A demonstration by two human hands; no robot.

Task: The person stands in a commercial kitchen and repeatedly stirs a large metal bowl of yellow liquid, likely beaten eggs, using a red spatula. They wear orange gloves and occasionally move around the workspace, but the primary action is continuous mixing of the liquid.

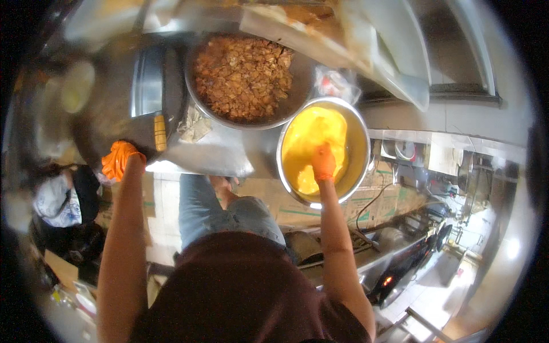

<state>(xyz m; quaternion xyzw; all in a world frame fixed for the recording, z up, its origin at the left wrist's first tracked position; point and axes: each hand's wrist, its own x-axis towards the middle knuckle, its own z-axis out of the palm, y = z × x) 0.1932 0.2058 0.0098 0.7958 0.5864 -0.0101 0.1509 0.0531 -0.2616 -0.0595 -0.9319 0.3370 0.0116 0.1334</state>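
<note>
My right hand (324, 163), in an orange glove, reaches down into a deep stainless steel pot (366, 158). Thick yellow liquid (315, 128) in the pot hides its fingertips, so whether it grips anything is unclear. My left hand (122, 160) wears a matching glove and rests at the near edge of a dark round chopping block (107, 124); its fingers are bunched and partly hidden. To the right of that hand lies a cleaver with a wooden handle (160, 133) and broad steel blade (147, 83). A wide metal bowl (302, 81) behind the pot holds chopped brown pieces (244, 77), apparently cooked meat.
A crumpled cloth (195, 125) lies between cleaver and bowl on the steel counter (214, 150). Behind the pot sits a clear plastic bag (336, 83). A shelf-like panel (309, 40) overhangs the bowl's far right side. Flattened cardboard (300, 210) covers floor below; stove equipment (394, 266) stands behind right.
</note>
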